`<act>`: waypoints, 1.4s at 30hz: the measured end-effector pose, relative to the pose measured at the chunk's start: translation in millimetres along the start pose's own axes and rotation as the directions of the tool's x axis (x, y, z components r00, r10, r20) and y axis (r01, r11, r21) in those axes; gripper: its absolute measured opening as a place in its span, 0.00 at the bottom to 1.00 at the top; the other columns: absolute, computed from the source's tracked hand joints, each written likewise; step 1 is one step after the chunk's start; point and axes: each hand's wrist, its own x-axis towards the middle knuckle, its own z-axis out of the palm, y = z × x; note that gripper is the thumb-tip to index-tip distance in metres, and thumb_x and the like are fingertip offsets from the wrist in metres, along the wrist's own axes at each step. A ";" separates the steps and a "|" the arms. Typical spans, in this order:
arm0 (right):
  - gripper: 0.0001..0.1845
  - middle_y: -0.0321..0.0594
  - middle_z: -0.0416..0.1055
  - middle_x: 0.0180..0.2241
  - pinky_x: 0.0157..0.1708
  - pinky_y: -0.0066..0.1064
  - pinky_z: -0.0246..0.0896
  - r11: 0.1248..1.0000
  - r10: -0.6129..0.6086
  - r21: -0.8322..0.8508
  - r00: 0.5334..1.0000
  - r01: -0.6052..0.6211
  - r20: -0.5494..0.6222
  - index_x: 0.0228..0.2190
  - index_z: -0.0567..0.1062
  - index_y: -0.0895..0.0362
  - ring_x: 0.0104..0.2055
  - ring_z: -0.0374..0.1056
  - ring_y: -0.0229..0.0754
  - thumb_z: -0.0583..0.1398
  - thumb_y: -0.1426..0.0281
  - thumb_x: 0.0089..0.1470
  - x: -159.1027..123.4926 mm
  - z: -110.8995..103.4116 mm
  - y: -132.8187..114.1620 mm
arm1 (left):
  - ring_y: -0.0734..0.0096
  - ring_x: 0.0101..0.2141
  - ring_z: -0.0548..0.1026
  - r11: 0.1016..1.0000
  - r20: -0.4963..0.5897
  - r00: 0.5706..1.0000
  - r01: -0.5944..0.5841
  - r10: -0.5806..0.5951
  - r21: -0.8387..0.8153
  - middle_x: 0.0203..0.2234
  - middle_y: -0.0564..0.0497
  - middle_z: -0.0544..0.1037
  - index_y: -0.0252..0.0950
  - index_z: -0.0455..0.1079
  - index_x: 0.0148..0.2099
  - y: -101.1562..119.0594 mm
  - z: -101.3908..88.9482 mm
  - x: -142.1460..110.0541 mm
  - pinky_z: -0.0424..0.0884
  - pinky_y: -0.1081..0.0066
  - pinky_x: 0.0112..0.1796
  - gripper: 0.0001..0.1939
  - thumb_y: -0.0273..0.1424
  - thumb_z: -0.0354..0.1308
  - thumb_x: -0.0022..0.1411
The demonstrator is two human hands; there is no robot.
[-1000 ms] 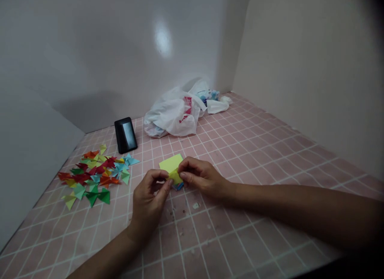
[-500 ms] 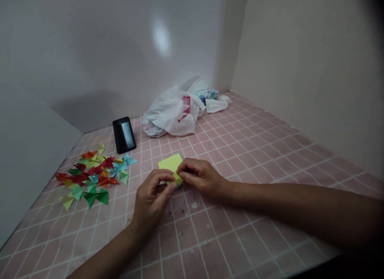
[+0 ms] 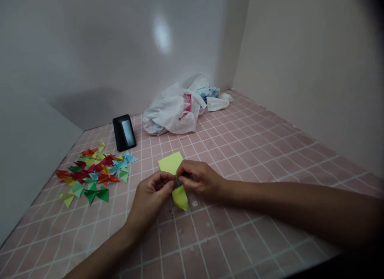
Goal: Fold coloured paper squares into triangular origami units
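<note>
My left hand (image 3: 151, 195) and my right hand (image 3: 200, 179) meet over the pink tiled floor, both pinched on a small yellow paper piece (image 3: 180, 197) that hangs down toward me from my fingertips. A bit of blue paper peeks out between the fingers. Just behind my hands lies a stack of square yellow-green paper sheets (image 3: 170, 162). To the left, a pile of folded coloured paper triangles (image 3: 94, 173) is spread on the floor.
A black phone (image 3: 124, 132) stands propped near the grey wall. A crumpled white plastic bag (image 3: 175, 109) lies in the corner. Walls close in at the back, left and right. Small crumbs dot the tiles near me.
The yellow paper, folded small between my fingertips before, now hangs unfolded below my hands. Both hands stayed in the same spot.
</note>
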 end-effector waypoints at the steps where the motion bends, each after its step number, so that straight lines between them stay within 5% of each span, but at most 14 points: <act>1: 0.05 0.36 0.68 0.28 0.32 0.28 0.56 1.000 0.019 0.020 1.000 -0.019 0.004 0.28 0.70 0.58 0.30 0.63 0.35 0.57 0.77 0.53 0.0 -0.3 -0.6 | 0.70 0.30 0.76 1.000 -0.015 1.000 -0.007 0.007 0.000 0.29 0.51 0.79 0.35 0.74 0.36 -0.4 0.0 -0.5 0.73 0.70 0.34 0.11 0.36 0.64 0.53; 5: 0.05 0.35 0.68 0.27 0.31 0.27 0.55 0.989 0.106 0.105 0.994 -0.106 0.005 0.28 0.72 0.59 0.29 0.62 0.35 0.57 0.76 0.53 0.4 -1.9 -2.4 | 0.70 0.29 0.74 0.989 -0.028 0.998 -0.052 0.056 0.138 0.28 0.53 0.77 0.36 0.74 0.37 3.3 -2.3 -2.9 0.70 0.71 0.32 0.10 0.37 0.61 0.56; 9: 0.04 0.35 0.69 0.27 0.30 0.27 0.55 0.979 0.150 0.140 0.989 -0.150 0.007 0.29 0.74 0.59 0.30 0.63 0.35 0.58 0.76 0.53 0.9 -3.0 -1.6 | 0.70 0.28 0.70 0.913 0.166 0.983 -0.140 0.081 0.383 0.27 0.53 0.76 0.37 0.75 0.39 11.0 -7.4 -1.3 0.66 0.72 0.30 0.09 0.35 0.58 0.59; 16: 0.05 0.33 0.68 0.25 0.29 0.27 0.56 0.949 0.248 0.206 0.969 -0.239 -0.020 0.28 0.73 0.59 0.28 0.62 0.35 0.57 0.75 0.54 1.8 -2.0 0.2 | 0.67 0.33 0.73 0.845 0.339 0.940 -0.218 0.046 0.488 0.33 0.50 0.78 0.39 0.75 0.45 4.8 -12.6 4.5 0.67 0.70 0.35 0.15 0.27 0.53 0.57; 20: 0.04 0.33 0.68 0.25 0.29 0.27 0.56 0.926 0.295 0.250 0.956 -0.284 -0.007 0.30 0.73 0.59 0.27 0.62 0.34 0.57 0.74 0.55 1.0 -1.3 0.4 | 0.69 0.31 0.71 0.761 0.345 0.938 -0.241 0.024 0.602 0.29 0.52 0.76 0.38 0.75 0.37 1.0 -10.2 3.9 0.63 0.72 0.32 0.11 0.24 0.54 0.53; 24: 0.04 0.33 0.68 0.25 0.27 0.27 0.57 0.918 0.311 0.261 0.950 -0.298 -0.010 0.30 0.72 0.58 0.26 0.62 0.34 0.57 0.72 0.56 0.8 -1.6 0.7 | 0.69 0.29 0.71 0.770 0.337 0.941 -0.222 0.009 0.599 0.28 0.52 0.77 0.37 0.73 0.33 1.7 -8.7 3.5 0.62 0.72 0.30 0.06 0.25 0.55 0.55; 34: 0.05 0.35 0.67 0.32 0.31 0.28 0.62 0.931 0.130 0.360 0.979 -0.066 -0.156 0.36 0.71 0.56 0.31 0.64 0.35 0.61 0.68 0.57 1.3 -5.3 -3.1 | 0.70 0.29 0.75 0.971 -0.105 0.979 -0.151 0.173 0.187 0.34 0.51 0.78 0.37 0.70 0.36 7.2 -8.1 -1.0 0.71 0.71 0.30 0.07 0.35 0.61 0.58; 42: 0.10 0.39 0.68 0.39 0.34 0.29 0.64 0.974 -0.123 0.181 0.990 0.134 -0.071 0.42 0.74 0.55 0.34 0.66 0.35 0.64 0.71 0.56 -0.2 -6.2 -1.1 | 0.71 0.26 0.74 0.953 -0.187 0.956 -0.179 0.228 0.246 0.26 0.54 0.76 0.36 0.69 0.34 7.2 -8.7 -2.3 0.70 0.72 0.28 0.05 0.32 0.60 0.57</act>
